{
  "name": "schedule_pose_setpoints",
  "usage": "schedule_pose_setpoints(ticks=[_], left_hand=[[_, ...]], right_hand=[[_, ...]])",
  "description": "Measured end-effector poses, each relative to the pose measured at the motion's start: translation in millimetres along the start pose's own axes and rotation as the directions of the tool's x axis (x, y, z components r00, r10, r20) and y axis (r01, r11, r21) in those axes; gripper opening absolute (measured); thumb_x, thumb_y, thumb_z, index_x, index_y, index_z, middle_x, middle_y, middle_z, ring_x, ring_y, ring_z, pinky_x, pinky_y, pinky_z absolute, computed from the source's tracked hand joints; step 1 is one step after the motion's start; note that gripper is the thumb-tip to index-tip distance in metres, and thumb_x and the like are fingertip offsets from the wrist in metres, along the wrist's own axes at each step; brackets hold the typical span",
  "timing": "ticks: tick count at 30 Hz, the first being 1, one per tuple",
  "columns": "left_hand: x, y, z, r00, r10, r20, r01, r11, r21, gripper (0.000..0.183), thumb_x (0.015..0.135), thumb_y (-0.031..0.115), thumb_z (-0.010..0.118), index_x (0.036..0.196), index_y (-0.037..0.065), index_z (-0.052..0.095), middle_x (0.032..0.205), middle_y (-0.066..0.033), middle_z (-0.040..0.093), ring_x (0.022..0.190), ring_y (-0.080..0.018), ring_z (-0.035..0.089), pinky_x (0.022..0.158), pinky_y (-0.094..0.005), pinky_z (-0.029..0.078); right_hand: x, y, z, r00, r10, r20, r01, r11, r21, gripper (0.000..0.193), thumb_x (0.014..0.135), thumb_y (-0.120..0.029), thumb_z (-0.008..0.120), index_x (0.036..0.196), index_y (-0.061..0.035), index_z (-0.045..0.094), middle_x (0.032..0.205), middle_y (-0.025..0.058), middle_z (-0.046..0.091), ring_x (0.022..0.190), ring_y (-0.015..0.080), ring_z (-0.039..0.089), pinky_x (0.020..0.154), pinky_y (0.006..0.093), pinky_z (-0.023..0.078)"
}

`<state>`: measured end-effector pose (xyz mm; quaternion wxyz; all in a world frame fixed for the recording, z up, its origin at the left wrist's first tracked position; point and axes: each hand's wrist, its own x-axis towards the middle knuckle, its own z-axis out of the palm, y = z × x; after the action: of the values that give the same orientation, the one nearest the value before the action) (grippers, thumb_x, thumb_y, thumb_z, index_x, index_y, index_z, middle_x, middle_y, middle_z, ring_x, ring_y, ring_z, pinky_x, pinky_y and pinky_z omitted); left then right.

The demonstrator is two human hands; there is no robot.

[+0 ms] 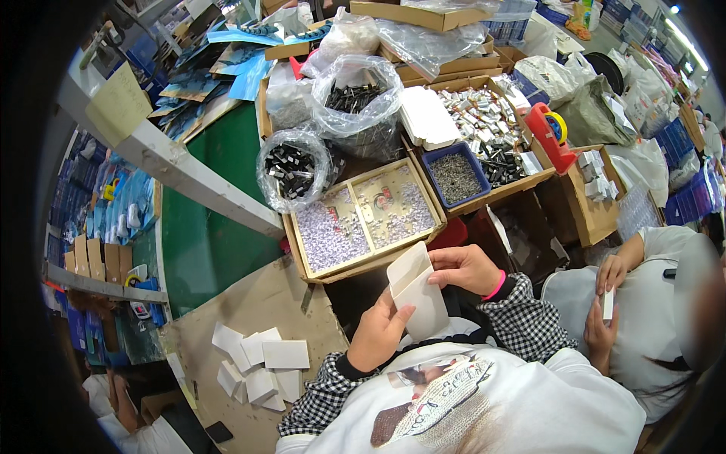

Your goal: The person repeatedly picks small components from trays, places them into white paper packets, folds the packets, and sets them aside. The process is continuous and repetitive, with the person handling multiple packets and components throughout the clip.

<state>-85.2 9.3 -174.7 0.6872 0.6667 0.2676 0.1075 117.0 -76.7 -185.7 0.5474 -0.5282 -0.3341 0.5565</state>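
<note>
A small white carton (425,305) is held upright in front of my chest, its top flap raised. My left hand (378,333) grips its lower left side, thumb on the front face. My right hand (467,270) pinches the upper right edge, with a pink band at the wrist. Whether anything is inside the carton cannot be seen. On the brown cardboard to the left lies a loose pile of white cartons (285,354). Just beyond my hands sits a wooden two-part tray (370,219) with many tiny pale purple pieces.
Behind the tray stand clear bags (355,69) of black parts, a blue bin (452,175) of small metal pieces and a box of white-and-metal parts. A red tape dispenser (550,140) is at the right. A co-worker's hands (605,303) hold a white item nearby. A metal post (174,155) slants at left.
</note>
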Motion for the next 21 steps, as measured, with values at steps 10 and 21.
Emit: schedule_pose_setpoints(ticks=[10,21], left_hand=[[0,-16,13,0.966,0.085,-0.244,-0.183,0.891,-0.415,0.066,0.084,-0.006,0.054,0.139,0.008,0.019,0.124,-0.0178,0.050,0.109,-0.0210,0.052,0.090,-0.0303,0.044],[-10,-13,14,0.957,0.138,-0.255,-0.190,0.963,-0.193,0.037,0.087,0.002,0.055,0.123,0.005,0.046,0.105,-0.0107,0.060,0.094,-0.0131,0.057,0.082,-0.0261,0.046]], right_hand=[[-12,9,31,0.951,-0.211,-0.224,0.209,0.977,-0.033,0.039,0.081,-0.004,0.064,0.118,0.0007,0.051,0.099,0.0109,0.064,0.090,0.0125,0.061,0.076,0.0238,0.051],[-20,2,14,0.979,-0.202,-0.030,0.199,0.977,-0.075,0.022,0.081,-0.005,0.065,0.102,0.0017,0.059,0.088,0.0047,0.063,0.080,0.0079,0.059,0.071,0.0208,0.049]])
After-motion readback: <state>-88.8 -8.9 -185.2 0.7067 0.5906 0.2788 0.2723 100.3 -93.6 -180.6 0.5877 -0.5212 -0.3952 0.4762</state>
